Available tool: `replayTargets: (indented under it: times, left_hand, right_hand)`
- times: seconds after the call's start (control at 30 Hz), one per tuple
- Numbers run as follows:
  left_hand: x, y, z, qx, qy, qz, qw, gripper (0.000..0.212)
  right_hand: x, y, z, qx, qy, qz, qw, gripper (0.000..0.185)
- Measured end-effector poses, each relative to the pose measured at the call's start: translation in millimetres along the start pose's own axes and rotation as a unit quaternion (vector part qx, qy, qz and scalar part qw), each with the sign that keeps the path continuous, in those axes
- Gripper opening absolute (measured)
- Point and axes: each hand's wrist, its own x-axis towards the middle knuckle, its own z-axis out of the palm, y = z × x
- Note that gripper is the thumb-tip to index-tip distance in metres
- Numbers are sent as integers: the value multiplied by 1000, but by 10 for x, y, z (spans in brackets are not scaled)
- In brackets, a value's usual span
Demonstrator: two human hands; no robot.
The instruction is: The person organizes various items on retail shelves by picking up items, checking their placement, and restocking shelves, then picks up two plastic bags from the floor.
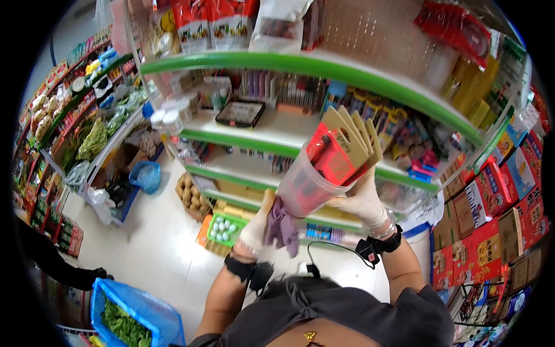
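Between my two gloved hands a translucent plastic tub (299,186) is held tilted in front of the shelves. Several carded packages (334,156) with red fronts and brown cardboard backs stick out of its mouth. My left hand (258,221) presses a purple cloth (282,227) against the tub's left side. Around the right side of the tub, near its rim, curls my right hand (364,201). Both hands wear pale gloves, with black straps at the wrists. The tub's lower contents show only as blurred red and dark shapes.
A green-edged shelf unit (243,136) stands ahead, holding a black shallow box (240,113) and white jars (172,119). Below are a green egg basket (223,229) and a potato sack (190,197). Stacked cartons (472,247) flank the right; a blue crate of greens (138,316) stands lower left.
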Motion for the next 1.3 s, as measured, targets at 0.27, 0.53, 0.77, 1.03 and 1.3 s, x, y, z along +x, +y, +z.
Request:
replayTargets:
  times: [0.27, 0.53, 0.77, 1.03, 1.3]
  left_hand:
    - [-177, -193, -110, 20, 45, 54, 997, 68]
    - [-285, -344, -479, 382, 156, 102, 905, 87]
    - [-467, -393, -681, 301, 301, 95, 900, 70]
    - [-622, -484, -934, 246, 345, 92, 901, 64]
    - [-729, -387, -816, 290, 354, 81, 885, 65]
  right_hand:
    - [-467, 314, 175, 64, -29, 157, 985, 98]
    - [-828, 714, 247, 52, 33, 249, 967, 61]
    - [-1116, 1307, -230, -152, 85, 247, 953, 77]
    - [-1048, 1382, -259, -134, 92, 217, 963, 76]
    - [-66, 1004, -77, -188, 59, 154, 968, 63]
